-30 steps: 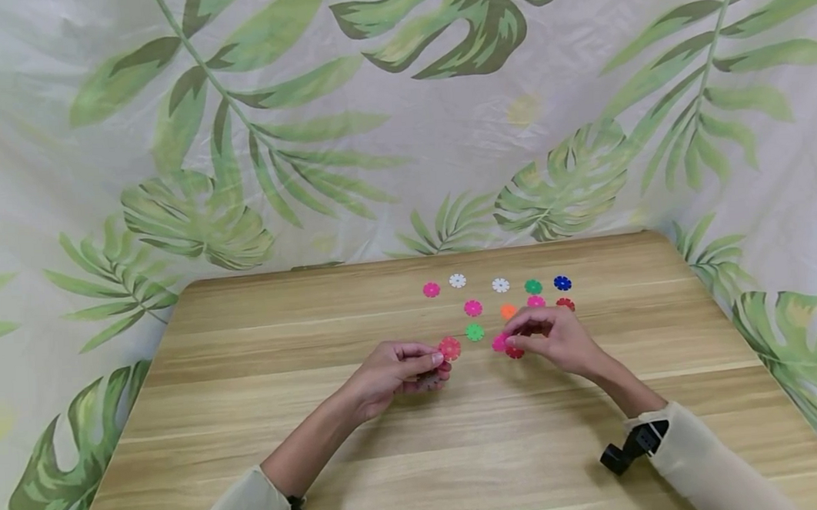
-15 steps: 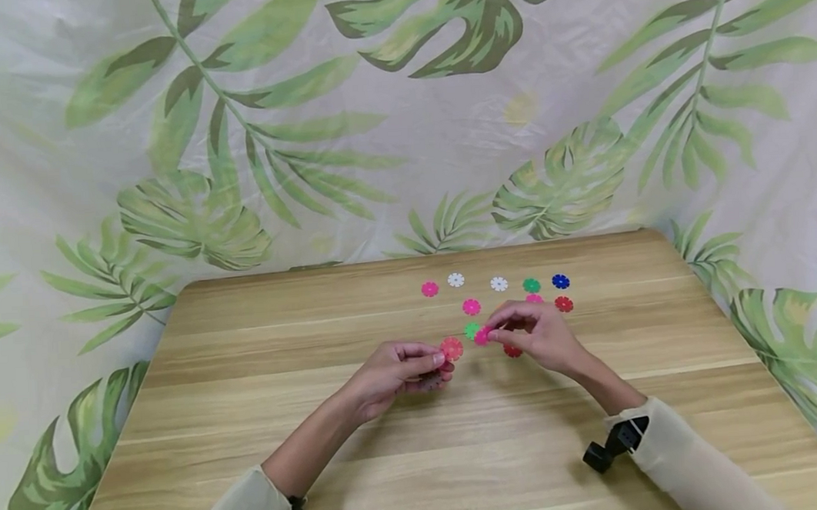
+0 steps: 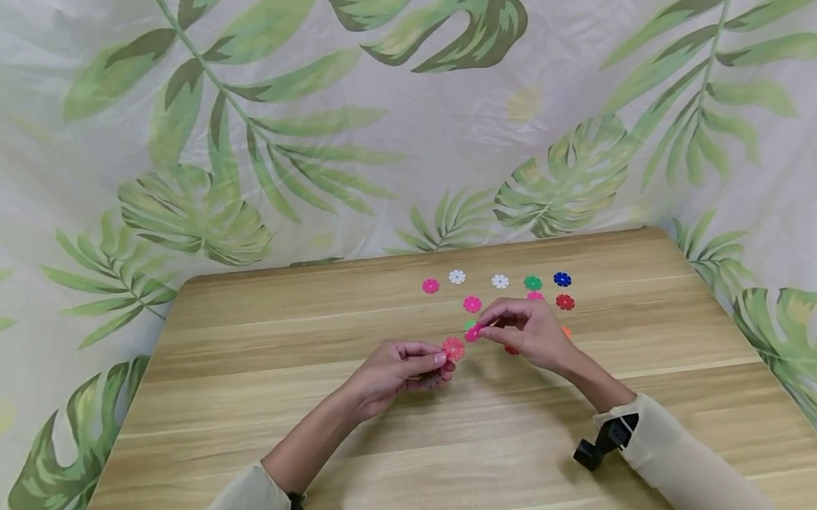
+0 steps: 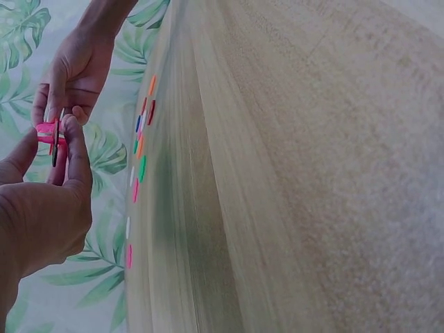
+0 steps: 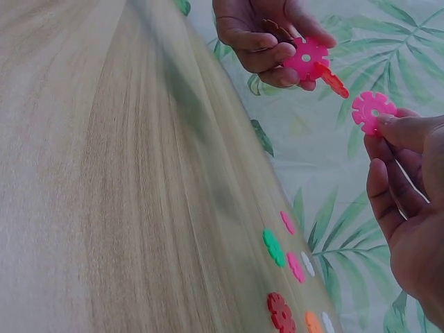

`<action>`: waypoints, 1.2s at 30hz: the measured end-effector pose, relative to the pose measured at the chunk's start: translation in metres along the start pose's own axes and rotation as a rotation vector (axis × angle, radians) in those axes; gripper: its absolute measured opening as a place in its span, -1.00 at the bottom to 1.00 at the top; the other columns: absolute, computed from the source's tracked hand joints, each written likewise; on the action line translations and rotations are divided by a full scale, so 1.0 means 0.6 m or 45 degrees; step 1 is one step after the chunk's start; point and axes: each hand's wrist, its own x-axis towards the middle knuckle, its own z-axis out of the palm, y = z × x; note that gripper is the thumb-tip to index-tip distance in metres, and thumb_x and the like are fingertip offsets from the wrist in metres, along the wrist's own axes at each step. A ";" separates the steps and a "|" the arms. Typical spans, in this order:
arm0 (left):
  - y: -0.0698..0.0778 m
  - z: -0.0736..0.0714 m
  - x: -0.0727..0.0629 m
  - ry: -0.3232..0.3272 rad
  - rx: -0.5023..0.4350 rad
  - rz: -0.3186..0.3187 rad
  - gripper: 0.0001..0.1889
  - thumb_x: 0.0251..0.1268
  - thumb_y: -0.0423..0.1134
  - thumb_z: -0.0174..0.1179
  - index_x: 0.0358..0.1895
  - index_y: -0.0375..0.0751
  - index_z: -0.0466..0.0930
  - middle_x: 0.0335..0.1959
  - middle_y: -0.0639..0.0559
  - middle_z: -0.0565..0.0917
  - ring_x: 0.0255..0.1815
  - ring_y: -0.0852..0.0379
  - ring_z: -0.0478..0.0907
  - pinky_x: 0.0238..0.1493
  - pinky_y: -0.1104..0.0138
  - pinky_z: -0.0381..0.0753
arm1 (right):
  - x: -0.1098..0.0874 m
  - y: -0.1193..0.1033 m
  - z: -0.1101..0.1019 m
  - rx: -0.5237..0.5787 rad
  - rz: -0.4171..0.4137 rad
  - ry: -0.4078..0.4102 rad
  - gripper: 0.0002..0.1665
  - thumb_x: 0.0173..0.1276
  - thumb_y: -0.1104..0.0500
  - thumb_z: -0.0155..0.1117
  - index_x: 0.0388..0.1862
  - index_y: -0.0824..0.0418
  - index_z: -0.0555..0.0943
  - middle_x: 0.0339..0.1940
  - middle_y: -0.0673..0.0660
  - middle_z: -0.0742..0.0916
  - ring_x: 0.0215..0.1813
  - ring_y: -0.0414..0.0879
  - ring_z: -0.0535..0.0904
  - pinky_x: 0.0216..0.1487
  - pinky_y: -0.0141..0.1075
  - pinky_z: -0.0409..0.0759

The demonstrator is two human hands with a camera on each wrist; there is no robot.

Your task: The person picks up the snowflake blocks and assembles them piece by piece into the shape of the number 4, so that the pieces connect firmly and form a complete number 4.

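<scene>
Pinching a pink disc (image 5: 365,104) between thumb and fingers of the right hand (image 3: 529,333), above the wooden table (image 3: 392,471). Gripping a second pink disc (image 5: 298,55) in the left hand (image 3: 401,375), with an orange-red disc (image 5: 333,81) set into its edge and jutting to the right, and a brownish disc (image 5: 277,29) partly hidden by the fingers. Holding the first pink disc just beside the orange-red disc, with a gap visible from the right wrist.

Lying flat on the far part of the table, in the back row from left to right: a third pink disc (image 3: 430,285), a white disc (image 3: 457,276), another white disc (image 3: 499,281), a green disc (image 3: 532,283) and a blue disc (image 3: 562,278). Nearer: a fourth pink disc (image 3: 472,304), a fifth pink disc (image 3: 535,296) partly covered by the right hand, and a red disc (image 3: 565,302). Nearest, all partly hidden: a second green disc (image 3: 469,326), a second red disc (image 3: 511,350) and, at right, an orange disc (image 3: 567,331).

Worn at the wrists, by pale sleeves (image 3: 234,503): black cameras (image 3: 605,441). Behind the far edge: a leafy backdrop (image 3: 318,121).
</scene>
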 end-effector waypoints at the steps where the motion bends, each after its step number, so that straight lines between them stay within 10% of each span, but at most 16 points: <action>1: 0.001 0.000 0.000 -0.001 -0.003 -0.004 -0.75 0.54 -0.32 0.29 0.09 -0.43 0.74 -0.13 -0.10 0.84 -0.09 0.12 0.79 0.18 0.12 0.74 | 0.001 0.000 0.001 -0.002 -0.006 0.003 -0.84 0.39 0.45 0.43 -0.12 0.27 0.80 -0.16 0.18 0.83 -0.19 -0.08 0.73 -0.26 -0.35 0.69; 36: 0.008 0.011 0.006 0.018 -0.041 0.022 -0.71 0.56 -0.36 0.26 0.11 -0.58 0.69 -0.18 -0.16 0.85 -0.20 0.15 0.80 0.06 0.20 0.79 | -0.005 0.006 0.015 0.039 -0.017 0.072 -0.88 0.31 0.48 0.49 -0.19 0.36 0.82 -0.18 0.23 0.84 -0.11 0.00 0.78 -0.11 -0.29 0.79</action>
